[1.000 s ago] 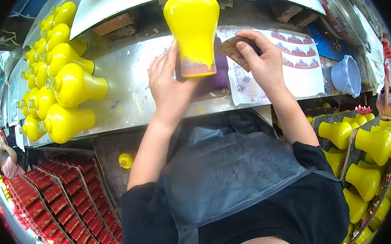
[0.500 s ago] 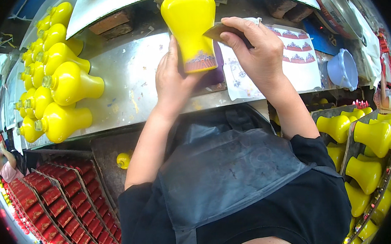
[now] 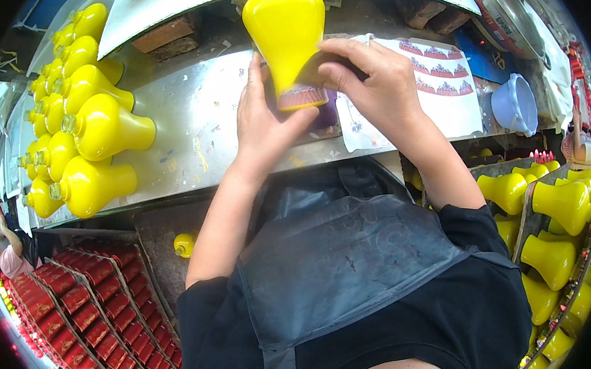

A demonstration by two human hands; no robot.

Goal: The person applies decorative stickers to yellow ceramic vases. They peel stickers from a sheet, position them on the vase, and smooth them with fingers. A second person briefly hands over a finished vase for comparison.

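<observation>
Head view: flecked bench, loaded rack; left hand spread beside yellow vase, right hand pinching scraper.

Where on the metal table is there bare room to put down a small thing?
The widest free patch of the metal table lies between the yellow bottles and the left hand, bare apart from small specks. It is crowded at the left, under those bottles, and at the right, with the printed sheet and blue basin.
</observation>
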